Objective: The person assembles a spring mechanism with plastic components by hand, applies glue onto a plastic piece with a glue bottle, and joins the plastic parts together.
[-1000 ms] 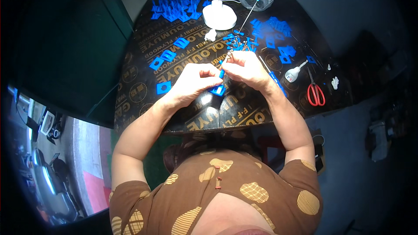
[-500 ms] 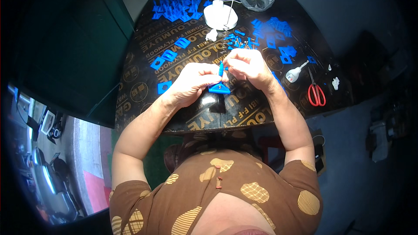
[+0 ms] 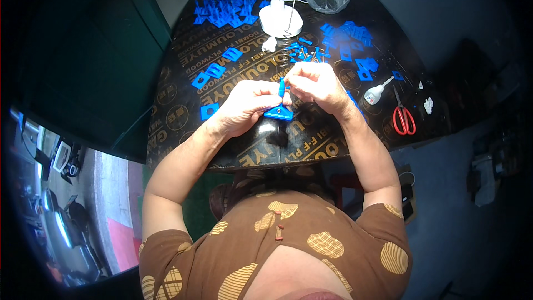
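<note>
Near the table's front, my left hand [image 3: 247, 104] is closed round a blue plastic piece [image 3: 278, 113] with a flat, wedge-like base and an upright stem. The base faces me and the stem points away. My right hand [image 3: 317, 86] is closed in a pinch at the stem's tip, on the lower end of a dark coiled spring [image 3: 284, 55]. That spring runs away from me toward the lamp, in line with a thin rod [image 3: 295, 3] tipped in light blue. My right fingers partly hide where the spring meets the stem.
A white lamp base [image 3: 280, 22] stands behind my hands. Blue stemmed pieces with springs [image 3: 227, 8] crowd the far left. Loose blue plates [image 3: 347, 36], small blue parts with screws [image 3: 305, 53], a white bottle [image 3: 377, 91] and red-handled scissors [image 3: 403, 119] lie to the right.
The blue piece has shifted very slightly left and away from me, its base tilting a little. Both hands keep their grip in nearly the same place.
</note>
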The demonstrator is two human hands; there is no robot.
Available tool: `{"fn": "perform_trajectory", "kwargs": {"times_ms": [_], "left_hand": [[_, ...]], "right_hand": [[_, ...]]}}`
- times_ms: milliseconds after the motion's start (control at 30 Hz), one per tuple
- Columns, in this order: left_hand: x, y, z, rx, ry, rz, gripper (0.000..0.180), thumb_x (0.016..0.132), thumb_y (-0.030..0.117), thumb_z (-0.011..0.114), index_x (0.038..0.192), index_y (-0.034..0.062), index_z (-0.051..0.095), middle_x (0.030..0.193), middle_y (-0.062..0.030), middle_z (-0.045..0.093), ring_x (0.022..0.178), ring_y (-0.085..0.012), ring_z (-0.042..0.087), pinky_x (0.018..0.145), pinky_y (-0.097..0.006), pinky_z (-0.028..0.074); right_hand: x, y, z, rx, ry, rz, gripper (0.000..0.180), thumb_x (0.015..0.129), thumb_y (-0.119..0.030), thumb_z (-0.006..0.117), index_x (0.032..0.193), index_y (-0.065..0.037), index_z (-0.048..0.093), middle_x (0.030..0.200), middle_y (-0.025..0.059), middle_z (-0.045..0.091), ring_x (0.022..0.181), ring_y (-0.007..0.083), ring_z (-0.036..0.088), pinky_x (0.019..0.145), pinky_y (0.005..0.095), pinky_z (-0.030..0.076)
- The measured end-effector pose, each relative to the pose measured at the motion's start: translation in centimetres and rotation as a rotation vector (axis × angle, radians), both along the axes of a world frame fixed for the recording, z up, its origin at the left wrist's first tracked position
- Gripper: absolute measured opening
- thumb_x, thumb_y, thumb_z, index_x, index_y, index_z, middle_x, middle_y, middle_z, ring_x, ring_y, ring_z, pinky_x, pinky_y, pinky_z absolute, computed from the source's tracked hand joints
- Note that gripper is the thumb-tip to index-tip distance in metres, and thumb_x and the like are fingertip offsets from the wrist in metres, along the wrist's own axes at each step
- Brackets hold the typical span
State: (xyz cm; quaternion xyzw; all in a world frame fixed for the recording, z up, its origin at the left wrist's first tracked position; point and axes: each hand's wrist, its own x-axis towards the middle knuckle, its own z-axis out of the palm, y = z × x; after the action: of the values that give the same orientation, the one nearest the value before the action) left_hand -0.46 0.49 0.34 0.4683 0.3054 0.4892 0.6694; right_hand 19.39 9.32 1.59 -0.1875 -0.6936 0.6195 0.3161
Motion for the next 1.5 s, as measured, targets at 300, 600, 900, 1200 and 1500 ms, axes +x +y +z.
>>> {"fn": "perform_trajectory", "kwargs": {"times_ms": [300, 600, 900, 1200, 1500], "left_hand": [[0.3, 0.0, -0.1, 0.039, 0.059, 0.046, 0.016, 0.09, 0.011, 0.068, 0.099, -0.002, 0.07, 0.093, -0.0052, 0.069, 0.086, -0.0103, 0.062, 0.081, -0.026, 0.05], [0.4, 0.2, -0.8, 0.075, 0.203, 0.109, 0.007, 0.089, 0.01, 0.069, 0.089, 0.0028, 0.07, 0.082, 0.0012, 0.065, 0.076, -0.0048, 0.057, 0.072, -0.021, 0.046], [0.4, 0.1, -0.9, 0.146, 0.269, 0.119, 0.008, 0.088, 0.011, 0.069, 0.087, 0.0031, 0.067, 0.081, 0.0012, 0.063, 0.076, -0.005, 0.055, 0.071, -0.022, 0.046], [0.6, 0.1, -1.0, 0.162, 0.346, 0.134, 0.009, 0.088, 0.009, 0.069, 0.084, 0.0025, 0.064, 0.081, 0.001, 0.061, 0.076, -0.0058, 0.054, 0.071, -0.023, 0.046], [0.3, 0.2, -0.4, 0.283, 0.513, 0.136, 0.008, 0.088, 0.007, 0.068, 0.086, 0.0015, 0.063, 0.082, 0.0008, 0.059, 0.077, -0.0061, 0.054, 0.072, -0.023, 0.046]], "right_hand": [[0.2, -0.1, 0.2, -0.004, -0.014, 0.017, 0.013, 0.092, -0.014, 0.068, 0.094, -0.001, 0.067, 0.075, 0.0008, 0.066, 0.061, 0.0026, 0.054, 0.051, 0.0184, 0.039], [0.0, 0.1, -0.2, 0.033, -0.061, -0.043, 0.015, 0.089, -0.016, 0.071, 0.089, -0.002, 0.066, 0.071, -0.0022, 0.062, 0.059, 0.0018, 0.05, 0.05, 0.0195, 0.038], [0.0, 0.0, -0.2, 0.077, -0.12, -0.025, 0.017, 0.09, -0.015, 0.07, 0.083, -0.002, 0.062, 0.067, -0.0025, 0.057, 0.058, 0.003, 0.048, 0.05, 0.021, 0.037], [-0.1, 0.2, -0.9, 0.001, -0.069, 0.044, 0.015, 0.09, -0.014, 0.07, 0.085, -0.002, 0.063, 0.073, -0.001, 0.061, 0.06, 0.0034, 0.05, 0.052, 0.021, 0.039], [0.0, 0.2, -1.0, 0.007, -0.063, 0.052, 0.015, 0.09, -0.014, 0.07, 0.086, -0.002, 0.064, 0.074, 0.0003, 0.062, 0.062, 0.0042, 0.052, 0.053, 0.0213, 0.04]]}}
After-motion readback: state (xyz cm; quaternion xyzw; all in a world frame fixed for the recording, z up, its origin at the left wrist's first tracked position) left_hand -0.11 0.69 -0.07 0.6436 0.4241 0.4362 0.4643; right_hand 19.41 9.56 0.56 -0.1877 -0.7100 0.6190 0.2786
